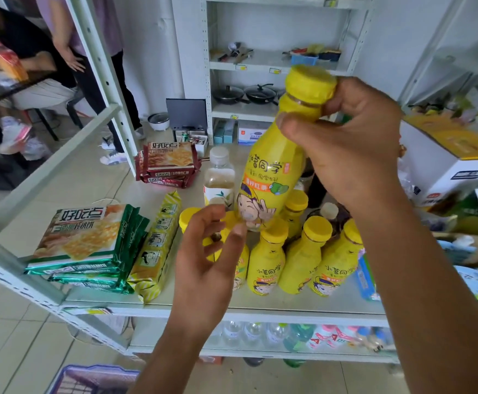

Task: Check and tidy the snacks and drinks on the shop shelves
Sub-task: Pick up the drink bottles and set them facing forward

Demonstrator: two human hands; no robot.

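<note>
Gripping a yellow tea bottle (266, 177) by its neck just under the cap, the right hand (357, 149) holds it tilted above the row of yellow bottles (303, 251) on the white shelf (303, 304). The left hand (209, 260) is open with relaxed fingers, in front of the row and close to the base of the lifted bottle. Green biscuit packs (84, 240) lie left of the row.

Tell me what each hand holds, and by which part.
The right hand grips the raised yellow bottle by its neck, just under the cap. The left hand is open near the bottle's base, holding nothing.
</note>
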